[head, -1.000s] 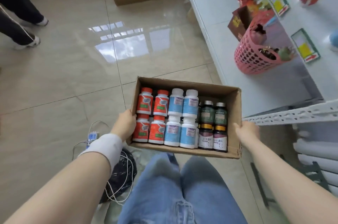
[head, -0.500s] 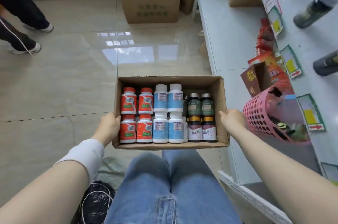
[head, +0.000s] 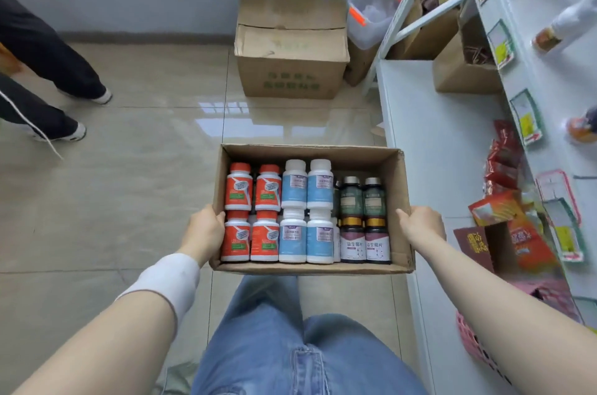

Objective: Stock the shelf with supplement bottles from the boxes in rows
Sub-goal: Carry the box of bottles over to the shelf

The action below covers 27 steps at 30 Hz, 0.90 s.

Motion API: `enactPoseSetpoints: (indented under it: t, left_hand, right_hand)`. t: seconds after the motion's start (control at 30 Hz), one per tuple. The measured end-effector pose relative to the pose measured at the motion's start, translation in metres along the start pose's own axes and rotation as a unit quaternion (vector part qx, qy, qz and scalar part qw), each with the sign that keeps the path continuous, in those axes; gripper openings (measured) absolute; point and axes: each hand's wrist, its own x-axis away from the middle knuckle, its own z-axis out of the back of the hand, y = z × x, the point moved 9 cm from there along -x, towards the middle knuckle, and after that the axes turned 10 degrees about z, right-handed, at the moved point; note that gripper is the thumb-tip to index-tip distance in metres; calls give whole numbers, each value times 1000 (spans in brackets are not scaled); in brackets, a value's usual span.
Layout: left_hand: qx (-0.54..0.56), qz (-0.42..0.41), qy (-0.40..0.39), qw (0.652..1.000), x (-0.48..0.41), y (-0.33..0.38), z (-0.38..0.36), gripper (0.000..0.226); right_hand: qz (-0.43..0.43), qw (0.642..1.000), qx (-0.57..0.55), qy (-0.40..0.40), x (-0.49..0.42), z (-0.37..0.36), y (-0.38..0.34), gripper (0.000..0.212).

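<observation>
While both grips carry the load, what worries me most in the head view is the open brown cardboard box (head: 310, 154) tipping. It hangs in mid-air at the centre of the frame, above the glossy beige tile floor (head: 129, 184), and I see nothing supporting it from below. The left grip (head: 206, 230) is clamped on the box's left wall, thumb hooked over the rim. The right grip (head: 420, 223) is clamped on the right wall the same way, and its fingers are hidden beneath. If either one slackens, I'd expect the packed bottles to slide and spill.

The near right corner of the cardboard looks creased, so the wall could buckle there under the weight. The white metal shelf (head: 429, 136) runs just beside the box on the right of the frame, and a careless swing could knock that corner against its edge. Another person's dark-trousered legs (head: 48, 49) stand at the upper left, well apart.

The stock sits between the two grips, inside the walls, in two rows:
- Orange-capped orange-and-white bottles (head: 237, 188) are nearest the left grip.
- White bottles with pale blue labels (head: 294, 188) are in the middle.
- Dark green silver-capped bottles (head: 350, 197) are nearest the right grip.
- Gold-capped dark bottles (head: 352, 243) lie below those in the frame.

Neither grip touches a bottle. I cannot tell whether the bottles stand or lie.
</observation>
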Motion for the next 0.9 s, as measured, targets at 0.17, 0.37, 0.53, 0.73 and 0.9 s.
enactPoseSetpoints:
  t: [0.17,0.37,0.53,0.73,0.9]
  left_hand:
    - [11,9,-19,1000,-56,71,33,29]
    - [-8,18,-17,1000,-131,162,57,29]
    - [10,24,-18,999,-196,236,67,26]
    - [5,19,3,1000,-263,325,98,28]
    - [15,31,-1,999,-333,385,117,27]
  right_hand:
    - [-17,1000,-4,7,-61,23,-55,37]
    - [-27,1000,-7,8,-150,53,-115,36]
    - [-6,1000,-8,10,-244,81,-173,35]
    - [15,1000,-3,1,-342,123,-245,38]
    - [13,1000,-2,-6,-415,134,-304,38]
